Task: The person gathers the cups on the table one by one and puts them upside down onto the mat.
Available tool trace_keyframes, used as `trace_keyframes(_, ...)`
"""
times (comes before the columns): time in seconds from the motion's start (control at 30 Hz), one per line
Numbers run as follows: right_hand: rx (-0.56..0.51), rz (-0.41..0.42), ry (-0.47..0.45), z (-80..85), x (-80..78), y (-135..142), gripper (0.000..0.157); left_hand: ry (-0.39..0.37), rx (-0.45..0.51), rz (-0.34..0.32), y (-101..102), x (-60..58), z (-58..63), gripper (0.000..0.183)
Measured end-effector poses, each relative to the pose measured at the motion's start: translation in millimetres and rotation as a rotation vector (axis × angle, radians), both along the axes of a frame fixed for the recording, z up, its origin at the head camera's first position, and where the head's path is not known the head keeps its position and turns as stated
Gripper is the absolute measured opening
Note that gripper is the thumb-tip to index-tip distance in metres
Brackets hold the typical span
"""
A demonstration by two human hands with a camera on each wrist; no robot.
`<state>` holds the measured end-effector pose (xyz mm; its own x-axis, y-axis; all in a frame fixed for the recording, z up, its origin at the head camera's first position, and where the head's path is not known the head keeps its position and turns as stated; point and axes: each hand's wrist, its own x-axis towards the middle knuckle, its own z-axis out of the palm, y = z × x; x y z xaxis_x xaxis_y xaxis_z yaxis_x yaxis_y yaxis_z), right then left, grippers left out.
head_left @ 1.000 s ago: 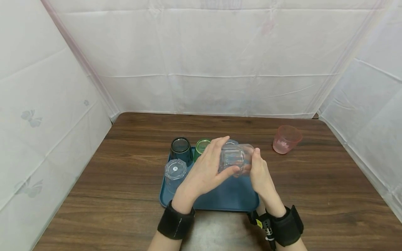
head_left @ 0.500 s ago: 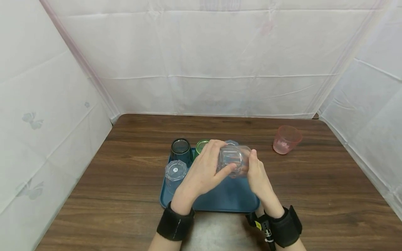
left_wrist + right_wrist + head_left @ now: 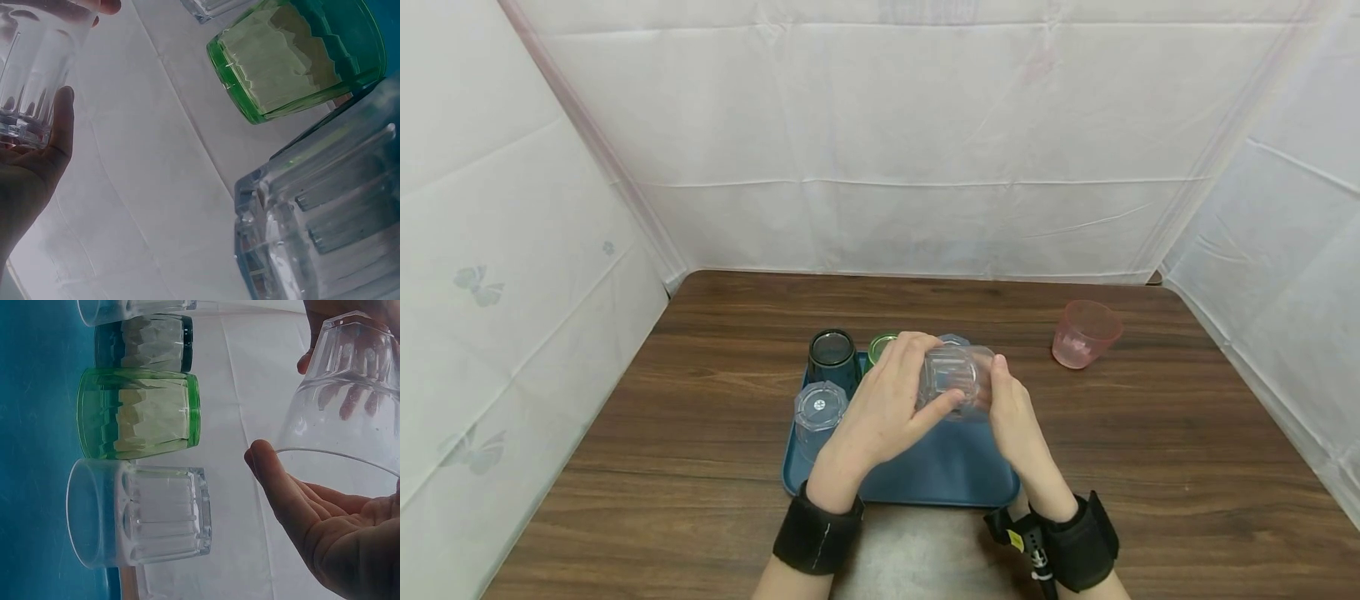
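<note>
A clear drinking glass [image 3: 953,375] is held on its side above the blue tray [image 3: 940,471]. My left hand [image 3: 880,404] grips its faceted base end, thumb along the near side. My right hand [image 3: 1018,412] holds the rim end, with the thumb at the edge and the other fingers partly seen through the glass. In the right wrist view the clear glass [image 3: 350,419] spans both hands. Upside down on the tray stand a dark glass [image 3: 832,354], a green glass [image 3: 880,346] partly hidden by my left hand, and a clear glass [image 3: 820,408].
Another clear glass [image 3: 953,339] stands upside down at the tray's back, mostly hidden behind the held one. A pink glass [image 3: 1086,333] sits apart on the wooden table [image 3: 1157,433], toward the back right. White sheeting [image 3: 880,142] surrounds the table's back and sides.
Both hands have shifted slightly left with the clear glass between them, and my left fingers have lowered a little. The glasses on the tray and the pink glass stay put.
</note>
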<state>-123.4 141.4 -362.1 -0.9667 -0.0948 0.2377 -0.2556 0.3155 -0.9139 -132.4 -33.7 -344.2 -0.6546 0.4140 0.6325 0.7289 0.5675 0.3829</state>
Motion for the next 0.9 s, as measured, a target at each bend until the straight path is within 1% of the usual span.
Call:
trace_keyframes(0.23, -0.039, 0.0, -0.026, 1.3, -0.5, -0.7, 0.053, 0.015, -0.002, 0.006, -0.2, -0.4, 0.0, 0.055)
trace_keyframes(0.3, -0.034, -0.006, -0.024, 1.2, -0.8, -0.7, 0.052, 0.017, -0.003, 0.009, -0.4, -0.4, 0.0, 0.055)
trace_keyframes(0.4, -0.056, 0.012, -0.016, 1.3, -1.3, -1.0, 0.052, 0.016, -0.004, 0.015, -0.7, -0.2, 0.1, 0.055)
trace_keyframes(0.57, -0.06, 0.024, -0.005, 1.2, -0.7, -0.9, 0.052, 0.017, -0.004, 0.019, -1.1, 0.1, 0.2, 0.056)
trace_keyframes(0.9, -0.06, 0.022, -0.024, 0.8, 0.1, -0.8, 0.053, 0.018, -0.011, 0.028, -1.1, 0.3, 0.4, 0.053)
